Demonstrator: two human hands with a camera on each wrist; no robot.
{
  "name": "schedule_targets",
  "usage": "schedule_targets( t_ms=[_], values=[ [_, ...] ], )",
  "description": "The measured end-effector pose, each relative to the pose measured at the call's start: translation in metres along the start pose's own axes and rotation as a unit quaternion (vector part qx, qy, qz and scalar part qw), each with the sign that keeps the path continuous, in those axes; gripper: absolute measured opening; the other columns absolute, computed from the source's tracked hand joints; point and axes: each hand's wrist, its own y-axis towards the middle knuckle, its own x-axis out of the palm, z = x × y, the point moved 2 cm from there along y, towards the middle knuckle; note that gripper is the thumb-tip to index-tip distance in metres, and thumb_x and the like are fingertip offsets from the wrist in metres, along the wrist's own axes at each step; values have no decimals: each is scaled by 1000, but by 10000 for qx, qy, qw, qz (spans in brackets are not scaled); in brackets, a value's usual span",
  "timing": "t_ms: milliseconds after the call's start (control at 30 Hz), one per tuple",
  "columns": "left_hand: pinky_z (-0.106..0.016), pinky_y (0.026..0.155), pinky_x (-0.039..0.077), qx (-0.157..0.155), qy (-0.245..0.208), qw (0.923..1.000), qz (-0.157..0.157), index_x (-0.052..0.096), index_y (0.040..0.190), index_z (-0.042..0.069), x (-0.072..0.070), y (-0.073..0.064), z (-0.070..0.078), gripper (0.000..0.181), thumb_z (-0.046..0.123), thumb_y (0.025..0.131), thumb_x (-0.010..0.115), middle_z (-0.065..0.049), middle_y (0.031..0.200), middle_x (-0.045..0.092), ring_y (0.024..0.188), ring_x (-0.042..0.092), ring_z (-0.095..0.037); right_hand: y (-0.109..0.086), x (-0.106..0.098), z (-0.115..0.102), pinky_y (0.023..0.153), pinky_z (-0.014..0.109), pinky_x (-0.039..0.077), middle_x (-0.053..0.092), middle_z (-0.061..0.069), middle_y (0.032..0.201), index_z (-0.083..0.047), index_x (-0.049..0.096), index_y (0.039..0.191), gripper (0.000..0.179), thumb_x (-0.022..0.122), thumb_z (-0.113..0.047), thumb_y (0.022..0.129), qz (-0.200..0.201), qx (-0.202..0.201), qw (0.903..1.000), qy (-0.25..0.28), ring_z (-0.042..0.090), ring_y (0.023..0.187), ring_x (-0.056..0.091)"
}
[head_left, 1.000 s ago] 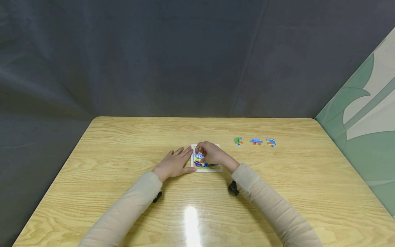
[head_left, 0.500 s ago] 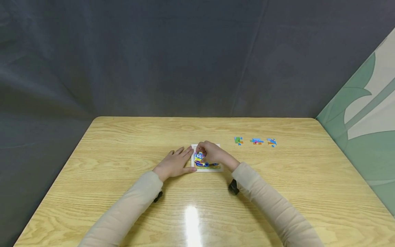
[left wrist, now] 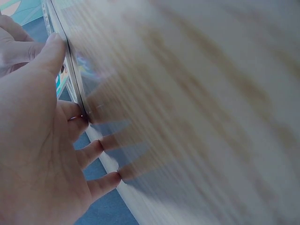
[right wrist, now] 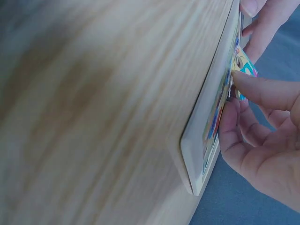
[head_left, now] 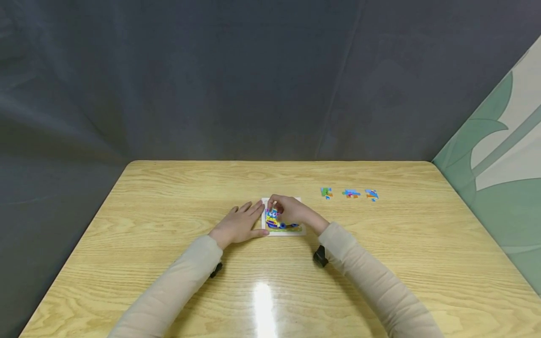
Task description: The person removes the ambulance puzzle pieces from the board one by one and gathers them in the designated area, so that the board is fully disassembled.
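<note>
A white-rimmed puzzle board [head_left: 283,234] printed with a cartoon vehicle lies mid-table. In the right wrist view its thick pale edge [right wrist: 191,164] shows close up. My right hand [head_left: 290,210] is over the board and covers much of its right half. Thumb and fingers pinch a yellow and blue puzzle piece [right wrist: 248,67], tilted up from the board's face, near its left side. My left hand [head_left: 240,225] lies spread on the table at the board's left side, thumb and fingertips right at the rim. In the left wrist view, the left fingertips [left wrist: 110,180] touch the tabletop.
Three loose puzzle pieces lie in a row at the back right: a green one [head_left: 326,192], a blue and pink one [head_left: 351,193] and a blue and orange one [head_left: 372,194]. A dark curtain [head_left: 253,84] hangs behind the wooden table [head_left: 148,211].
The piece in my right fingers has shifted slightly, with more of its yellow printed face turned to the head view. The left hand and the loose pieces have stayed put.
</note>
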Motion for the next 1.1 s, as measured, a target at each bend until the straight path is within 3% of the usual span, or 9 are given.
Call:
schedule_targets(
  t_ms=[433, 600, 800, 933, 1100],
  values=[
    [-56, 119, 20, -152, -81, 9998, -49, 15, 155, 17, -2, -2, 2, 80, 64, 94, 38, 3, 163, 9, 150, 16, -27, -7, -6, 0, 60, 20, 39, 55, 8, 81, -2, 60, 111, 28, 52, 11, 87, -163, 1, 9983, 568, 12, 69, 46],
    [-56, 119, 21, -255, -116, 9996, 16, 19, 154, 17, -3, -1, 5, 72, 60, 98, 33, 2, 162, 13, 149, 19, -28, -9, -6, 1, 58, 20, 37, 56, 10, 82, 0, 59, 113, 33, 46, 15, 86, -225, 20, 9973, 700, 11, 67, 45],
    [-56, 117, 24, -358, -78, 9993, 118, 24, 153, 14, -3, 1, 9, 69, 55, 98, 37, 0, 162, 18, 148, 22, -29, -9, -7, 2, 56, 20, 34, 57, 11, 84, 0, 60, 114, 36, 45, 16, 86, -210, 83, 9970, 741, 12, 64, 43],
    [-56, 117, 25, -403, -47, 9991, 128, 24, 153, 14, -3, 1, 10, 70, 55, 98, 37, 0, 162, 18, 148, 22, -29, -9, -8, 2, 56, 19, 36, 61, 13, 91, -1, 62, 113, 26, 47, 7, 93, -113, 156, 9975, 683, 11, 64, 43],
    [-56, 116, 26, -418, 5, 9990, 158, 25, 153, 14, -4, 1, 11, 69, 55, 98, 38, 0, 161, 19, 147, 23, -29, -8, -7, 1, 53, 20, 35, 59, 10, 89, -4, 65, 111, 23, 46, -5, 99, 73, 287, 9980, 553, 11, 58, 40]
  ],
)
